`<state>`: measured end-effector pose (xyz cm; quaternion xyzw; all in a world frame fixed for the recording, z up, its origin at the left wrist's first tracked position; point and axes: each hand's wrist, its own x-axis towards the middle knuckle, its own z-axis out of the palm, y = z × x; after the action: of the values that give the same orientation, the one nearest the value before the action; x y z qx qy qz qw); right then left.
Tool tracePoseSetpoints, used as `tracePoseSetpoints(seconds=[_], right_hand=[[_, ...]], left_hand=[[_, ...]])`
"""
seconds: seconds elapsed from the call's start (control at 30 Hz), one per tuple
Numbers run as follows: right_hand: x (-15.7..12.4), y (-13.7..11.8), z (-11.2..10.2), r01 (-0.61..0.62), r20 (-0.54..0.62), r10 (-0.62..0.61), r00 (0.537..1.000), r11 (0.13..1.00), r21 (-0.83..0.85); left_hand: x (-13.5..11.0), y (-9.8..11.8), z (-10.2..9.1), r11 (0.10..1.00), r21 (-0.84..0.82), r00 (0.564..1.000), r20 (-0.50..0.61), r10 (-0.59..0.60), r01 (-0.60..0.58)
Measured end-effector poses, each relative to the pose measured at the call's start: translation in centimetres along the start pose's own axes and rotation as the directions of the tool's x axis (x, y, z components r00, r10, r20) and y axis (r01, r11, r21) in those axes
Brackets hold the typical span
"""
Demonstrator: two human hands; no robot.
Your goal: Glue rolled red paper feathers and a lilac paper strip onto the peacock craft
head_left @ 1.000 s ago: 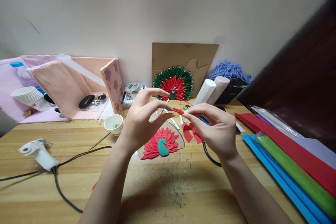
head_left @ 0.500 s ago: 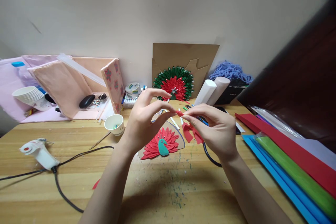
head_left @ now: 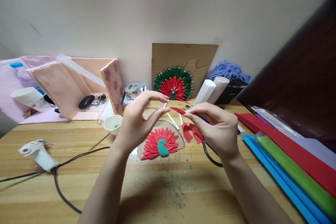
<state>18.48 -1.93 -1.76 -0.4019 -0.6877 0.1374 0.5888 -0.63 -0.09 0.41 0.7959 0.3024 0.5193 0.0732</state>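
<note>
Between the thumb and forefinger of my right hand (head_left: 214,126) is a small pointed red paper petal (head_left: 177,110), held in the air. My left hand (head_left: 143,115) is just left of the petal's tip, thumb and fingers parted, holding nothing. Under my hands lies a cardboard piece (head_left: 180,143) with layered red petals (head_left: 151,145) and a teal bird body (head_left: 162,147) on it. Red paper scraps (head_left: 195,133) lie beside my right hand. A finished green and red peacock (head_left: 174,85) leans against a brown cardboard sheet (head_left: 178,54) at the back.
A white glue gun (head_left: 39,154) with black cords lies at left, near a paper cup (head_left: 113,124). Behind are a pink padded box (head_left: 59,85) and stacked cups (head_left: 28,98). White rolls (head_left: 206,91) and blue yarn (head_left: 231,71) stand back right. Coloured sheets (head_left: 286,175) line the right side.
My left thumb and fingers have come away from the petal and moved slightly left. The petal now shows more fully, still in my right hand's pinch.
</note>
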Motion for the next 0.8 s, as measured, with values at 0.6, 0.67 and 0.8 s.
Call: tracePoseSetpoints(seconds=[0.6,0.67,0.8], right_hand=[[0.0,-0.1,0.1,-0.006,0.02,0.006,1.0,1.0,0.004],[0.0,-0.1,0.1,-0.004,0.024,0.004,1.0,1.0,-0.002],[0.0,-0.1,0.0,0.0,0.023,0.0,1.0,1.0,-0.007]], left_hand=[[-0.3,0.2,1.8,0.975,-0.215,0.998,0.004,-0.065,0.064],[-0.4,0.1,1.8,0.979,-0.2,0.999,-0.006,-0.042,0.04],[-0.4,0.0,1.7,0.985,-0.174,1.0,-0.026,-0.007,0.003]])
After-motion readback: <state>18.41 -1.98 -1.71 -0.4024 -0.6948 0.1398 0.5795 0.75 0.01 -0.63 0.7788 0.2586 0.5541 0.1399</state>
